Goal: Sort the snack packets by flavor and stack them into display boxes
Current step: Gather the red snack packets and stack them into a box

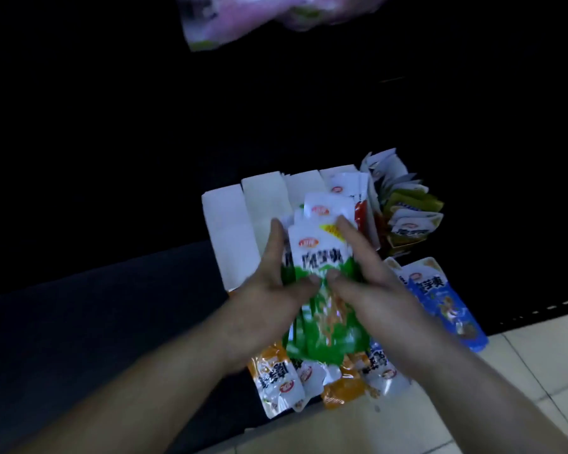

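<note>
A bundle of green-and-white snack packets (322, 309) sits between both my hands at the middle of the view. My left hand (269, 290) grips its left side, thumb across the front. My right hand (371, 283) grips the right side, fingers reaching up over the top packet. Behind the bundle lie white display box flaps (230, 237). An olive-yellow display box (410, 221) with upright packets stands at the right. Blue packets (446, 303) lie to the right of my hands. Orange packets (276, 378) and a blue one (384, 368) lie below the bundle.
A dark mat (95, 322) covers the left floor area, and pale floor tiles (522, 371) show at the lower right. A blurred pink plastic bag (243, 21) is at the top. Most of the background is too dark to read.
</note>
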